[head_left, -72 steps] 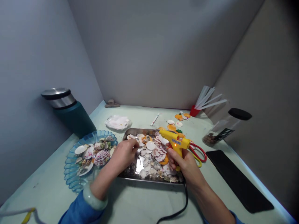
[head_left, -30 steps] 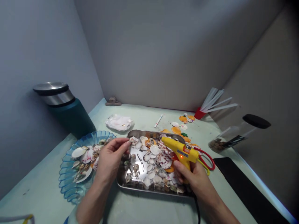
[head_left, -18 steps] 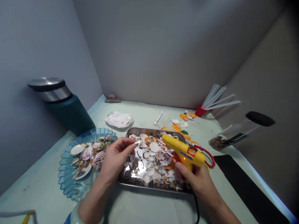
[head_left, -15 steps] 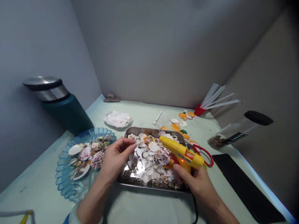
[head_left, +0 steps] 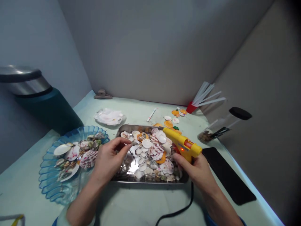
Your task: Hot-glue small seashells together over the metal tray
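My right hand (head_left: pixel 196 168) is wrapped round a yellow hot glue gun (head_left: pixel 182 142), its nozzle pointing left over the metal tray (head_left: pixel 150 182) and a small orange light glowing on its side. The tray holds many seashells (head_left: pixel 156 152), white, speckled and orange. My left hand (head_left: pixel 113 158) hovers above the tray's left side, thumb and forefinger pinched together. A tiny greyish piece shows at those fingertips, too small to name. Below them lie dark metal clips on the bare tray bottom.
A blue scalloped plate (head_left: pixel 44 171) with shells stands left, before a green bottle (head_left: pixel 50 108). Behind the tray are a white packet (head_left: pixel 110 116) and orange shells (head_left: pixel 168 124). Right are a red cup (head_left: pixel 191 108) of glue sticks, a jar (head_left: pixel 213 130) and a black slab (head_left: pixel 229 175).
The view has shifted, so everything sits farther left. The glue gun has moved slightly relative to the tray, and more of its black cord shows. My left hand remains pinched over the tray.
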A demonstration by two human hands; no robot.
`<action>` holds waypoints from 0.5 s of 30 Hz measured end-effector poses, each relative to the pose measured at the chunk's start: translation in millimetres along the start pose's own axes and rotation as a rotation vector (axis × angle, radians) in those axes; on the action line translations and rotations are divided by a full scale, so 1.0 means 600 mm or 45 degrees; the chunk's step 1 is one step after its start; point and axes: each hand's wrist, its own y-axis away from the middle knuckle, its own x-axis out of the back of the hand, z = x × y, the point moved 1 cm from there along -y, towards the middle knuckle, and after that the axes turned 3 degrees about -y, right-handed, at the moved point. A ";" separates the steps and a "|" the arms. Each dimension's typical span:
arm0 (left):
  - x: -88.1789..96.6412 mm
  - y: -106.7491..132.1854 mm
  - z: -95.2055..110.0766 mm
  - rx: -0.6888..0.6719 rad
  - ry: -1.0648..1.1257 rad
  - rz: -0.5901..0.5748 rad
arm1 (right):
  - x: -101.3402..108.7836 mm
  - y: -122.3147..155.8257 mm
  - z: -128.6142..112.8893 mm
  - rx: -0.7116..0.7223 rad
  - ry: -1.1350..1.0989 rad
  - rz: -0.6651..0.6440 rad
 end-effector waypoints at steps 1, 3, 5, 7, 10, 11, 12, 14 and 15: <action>-0.002 0.001 0.003 -0.050 -0.046 -0.033 | 0.005 0.000 0.001 -0.023 -0.003 0.021; -0.009 0.005 0.013 -0.149 -0.124 -0.150 | 0.013 0.000 0.004 -0.073 0.000 0.031; -0.021 0.010 0.027 -0.229 -0.157 -0.335 | 0.017 0.000 0.007 -0.069 0.001 0.065; -0.037 0.017 0.044 -0.269 -0.145 -0.509 | 0.015 0.001 0.010 -0.053 -0.003 0.086; -0.062 0.025 0.064 -0.293 -0.202 -0.559 | 0.009 0.002 0.015 -0.033 -0.018 0.108; -0.069 0.027 0.068 -0.291 -0.252 -0.559 | 0.006 0.002 0.017 -0.028 -0.024 0.113; -0.076 0.029 0.071 -0.292 -0.306 -0.568 | 0.005 0.002 0.018 -0.024 -0.033 0.114; -0.086 0.030 0.072 -0.320 -0.406 -0.610 | 0.003 0.002 0.021 -0.022 -0.054 0.110; -0.090 0.030 0.073 -0.345 -0.448 -0.632 | 0.002 0.003 0.021 -0.022 -0.065 0.104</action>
